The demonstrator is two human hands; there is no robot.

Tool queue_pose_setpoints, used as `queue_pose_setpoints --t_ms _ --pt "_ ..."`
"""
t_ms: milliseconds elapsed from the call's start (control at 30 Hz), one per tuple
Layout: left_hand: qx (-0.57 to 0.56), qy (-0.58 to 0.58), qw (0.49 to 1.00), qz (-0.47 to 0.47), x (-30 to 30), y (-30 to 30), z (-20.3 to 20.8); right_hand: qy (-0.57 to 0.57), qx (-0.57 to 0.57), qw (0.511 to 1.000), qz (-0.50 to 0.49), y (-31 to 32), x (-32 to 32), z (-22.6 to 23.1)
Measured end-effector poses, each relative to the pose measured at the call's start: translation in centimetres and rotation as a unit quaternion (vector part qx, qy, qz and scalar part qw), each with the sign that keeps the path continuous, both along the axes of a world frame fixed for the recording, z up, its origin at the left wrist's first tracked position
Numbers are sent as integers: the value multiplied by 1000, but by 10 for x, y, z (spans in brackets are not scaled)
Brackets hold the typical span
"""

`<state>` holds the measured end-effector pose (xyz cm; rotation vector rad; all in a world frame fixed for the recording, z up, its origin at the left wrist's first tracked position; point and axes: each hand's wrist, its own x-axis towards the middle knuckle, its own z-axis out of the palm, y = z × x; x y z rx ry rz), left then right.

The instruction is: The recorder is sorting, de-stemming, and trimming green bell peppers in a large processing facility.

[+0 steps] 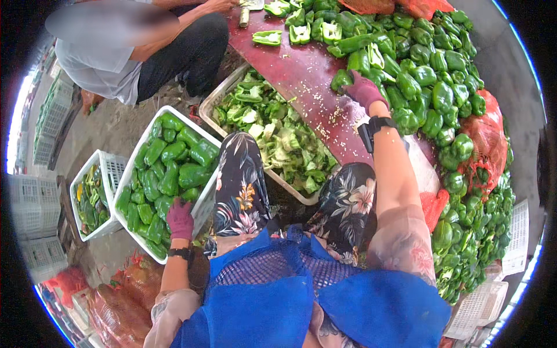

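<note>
My right hand (366, 93), in a purple-red glove, reaches over the red tabletop (310, 93) at the left edge of the green pepper heap. Its thumb and fingers close round a whole green bell pepper (341, 81). My left hand (180, 221), gloved alike, is at the near right side of a white crate (120, 200) filled with green bell peppers (168, 177). Its fingers are stretched out over the peppers at the rim, with nothing seen in them. Halved peppers (299, 35) with pale insides lie on the table's far part.
Between my knees and the table stands a tub (212, 107) of pepper scraps. A smaller white crate (87, 232) is at the left. Red mesh sacks (484, 142) lie by the heap, more at lower left. A person (107, 66) sits far left, near a cleaver (245, 16).
</note>
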<state>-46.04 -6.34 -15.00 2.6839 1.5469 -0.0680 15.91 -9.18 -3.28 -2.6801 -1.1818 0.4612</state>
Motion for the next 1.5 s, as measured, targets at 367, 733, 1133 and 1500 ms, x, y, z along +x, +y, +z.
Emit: queue_pose_setpoints --t_ms 367,733,1133,1500 --pt "82 -36 996 26 50 5 84 -51 -71 996 -17 29 -13 -11" --pt "-190 -502 831 -147 197 42 159 696 312 646 -13 -65 -76 52" --pt "-303 -604 737 -30 276 16 117 418 357 830 97 -58 -199 10" --pt "-366 -478 798 -33 280 39 95 -105 219 930 275 -51 -213 12"
